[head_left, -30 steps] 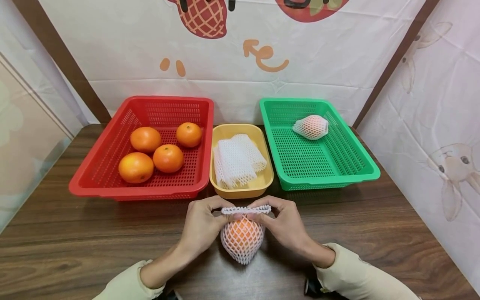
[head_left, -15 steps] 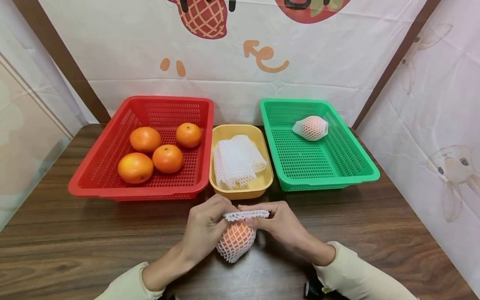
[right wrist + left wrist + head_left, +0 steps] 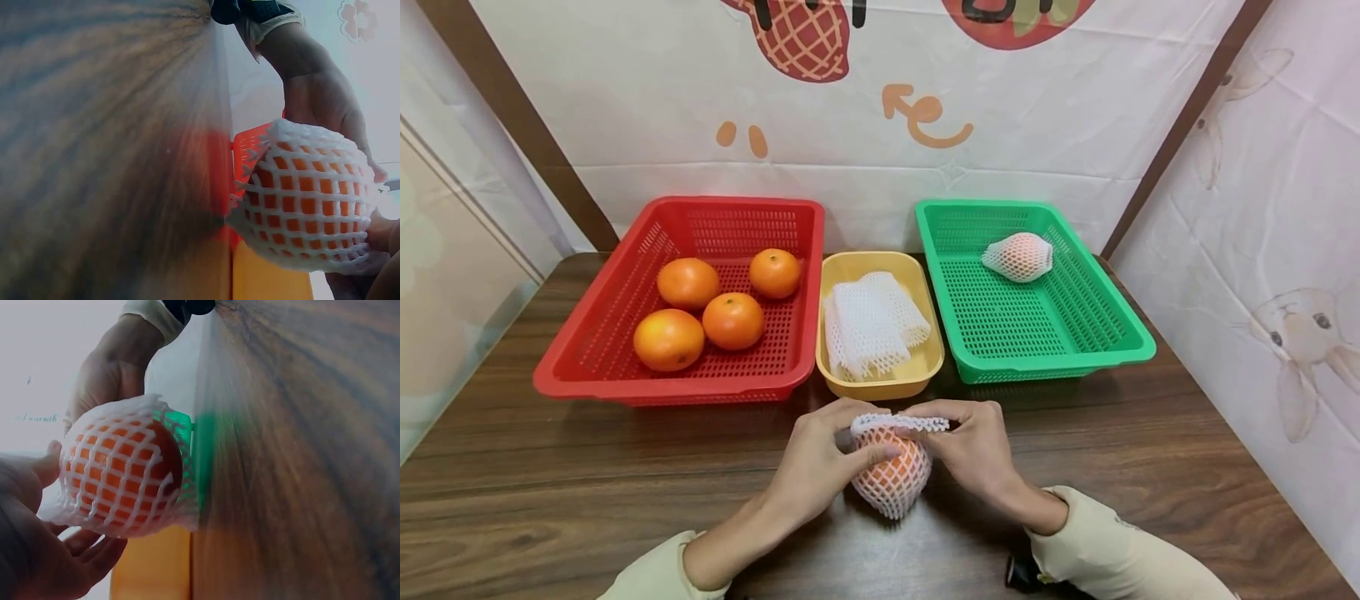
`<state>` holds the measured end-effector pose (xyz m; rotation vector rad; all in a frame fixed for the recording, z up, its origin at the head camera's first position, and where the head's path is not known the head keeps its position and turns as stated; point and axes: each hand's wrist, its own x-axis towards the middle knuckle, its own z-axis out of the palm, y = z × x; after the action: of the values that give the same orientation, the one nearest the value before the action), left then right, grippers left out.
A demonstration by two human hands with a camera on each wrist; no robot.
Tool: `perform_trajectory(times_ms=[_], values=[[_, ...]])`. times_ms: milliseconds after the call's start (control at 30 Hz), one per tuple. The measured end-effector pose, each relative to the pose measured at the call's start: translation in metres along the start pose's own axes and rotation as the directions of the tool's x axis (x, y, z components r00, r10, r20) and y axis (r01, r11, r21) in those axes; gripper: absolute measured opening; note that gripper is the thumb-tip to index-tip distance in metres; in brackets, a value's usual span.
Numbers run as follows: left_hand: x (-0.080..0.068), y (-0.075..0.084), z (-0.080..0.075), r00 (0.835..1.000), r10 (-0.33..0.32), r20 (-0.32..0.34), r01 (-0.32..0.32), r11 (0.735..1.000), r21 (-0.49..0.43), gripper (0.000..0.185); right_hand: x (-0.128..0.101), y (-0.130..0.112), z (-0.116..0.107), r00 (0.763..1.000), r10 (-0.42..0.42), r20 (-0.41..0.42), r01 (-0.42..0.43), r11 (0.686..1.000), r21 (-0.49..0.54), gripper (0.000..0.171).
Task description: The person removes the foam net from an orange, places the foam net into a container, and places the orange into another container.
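An orange in a white foam net [image 3: 891,477] sits between both hands, just above the wooden table [image 3: 550,492], in front of the yellow tray. My left hand [image 3: 831,454] curls round its left side, with fingers on the net's open rim. My right hand [image 3: 964,446] pinches the rim from the right. Both wrist views show the netted orange [image 3: 119,475] [image 3: 309,197] close up, with the opposite hand behind it.
A red basket [image 3: 587,367] at the left holds several bare oranges [image 3: 732,320]. The yellow tray [image 3: 917,379] in the middle holds folded foam nets [image 3: 872,321]. A green basket [image 3: 1120,350] at the right holds one netted fruit [image 3: 1018,256]. Cloth walls close the back and right.
The netted orange has tipped and shifted slightly between the hands. My left fingers have slid further over the top of the fruit. The net's rim is pulled closer round it.
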<state>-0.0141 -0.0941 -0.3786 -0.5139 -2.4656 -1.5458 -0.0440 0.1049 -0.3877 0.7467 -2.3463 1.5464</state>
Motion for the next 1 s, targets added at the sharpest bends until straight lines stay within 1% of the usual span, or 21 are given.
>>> perform_trajectory(times_ms=[67,167,267,367,433,500,600,667,700,767,800,867,933,967,1000], values=[[0.0,0.0,0.0,1.0,-0.015,-0.003,0.015,0.999,-0.03,0.026,0.0,0.0,0.0,1.0,-0.02,-0.005,0.02,1.0,-0.002,0.011],[0.001,-0.002,-0.001,1.0,-0.001,-0.019,0.0,0.998,-0.056,0.023,0.0,-0.002,0.0,1.0,-0.016,0.011,0.016,1.0,0.015,0.012],[0.001,-0.004,-0.001,0.998,0.032,-0.049,-0.034,0.998,-0.051,0.022,0.001,-0.004,0.0,0.998,0.03,0.059,-0.034,0.998,0.061,0.015],[0.002,-0.006,-0.003,0.994,0.04,-0.105,-0.042,0.999,-0.023,0.02,0.003,-0.005,0.0,0.984,0.09,0.156,-0.112,0.983,0.145,0.021],[0.003,-0.006,-0.004,0.988,0.032,-0.148,-0.034,0.999,-0.006,0.019,0.005,-0.004,-0.001,0.964,0.125,0.235,-0.17,0.968,0.183,0.027],[0.003,-0.006,-0.005,0.981,0.043,-0.189,-0.042,0.999,0.012,0.018,0.007,-0.002,-0.002,0.933,0.153,0.324,-0.226,0.954,0.198,0.034],[0.003,-0.006,-0.005,0.964,0.096,-0.249,-0.091,0.995,0.029,0.017,0.008,0.002,-0.004,0.883,0.197,0.425,-0.3,0.935,0.188,0.038],[0.003,-0.007,-0.005,0.949,0.135,-0.286,-0.132,0.991,0.03,0.016,0.008,0.004,-0.004,0.86,0.222,0.46,-0.343,0.918,0.199,0.036],[0.003,-0.008,-0.005,0.942,0.148,-0.302,-0.147,0.989,0.029,0.017,0.008,0.005,-0.004,0.855,0.234,0.464,-0.363,0.908,0.211,0.033],[0.003,-0.008,-0.004,0.931,0.166,-0.325,-0.167,0.986,0.025,0.018,0.007,0.006,-0.003,0.852,0.255,0.457,-0.4,0.88,0.256,0.029],[0.003,-0.009,-0.004,0.929,0.172,-0.329,-0.175,0.984,0.021,0.019,0.007,0.006,-0.002,0.853,0.267,0.448,-0.417,0.865,0.278,0.027],[0.002,-0.01,-0.003,0.929,0.181,-0.324,-0.187,0.982,0.011,0.019,0.006,0.005,0.0,0.858,0.291,0.424,-0.437,0.848,0.301,0.026],[0.001,-0.01,-0.003,0.931,0.185,-0.315,-0.193,0.981,0.005,0.02,0.006,0.003,0.0,0.868,0.304,0.393,-0.437,0.844,0.311,0.025],[0.001,-0.01,-0.003,0.936,0.177,-0.304,-0.187,0.982,-0.005,0.019,0.006,0.002,0.0,0.875,0.311,0.371,-0.43,0.851,0.301,0.024],[0.001,-0.01,-0.003,0.944,0.156,-0.291,-0.169,0.985,-0.019,0.019,0.007,0.001,0.0,0.884,0.315,0.345,-0.417,0.866,0.278,0.023]])
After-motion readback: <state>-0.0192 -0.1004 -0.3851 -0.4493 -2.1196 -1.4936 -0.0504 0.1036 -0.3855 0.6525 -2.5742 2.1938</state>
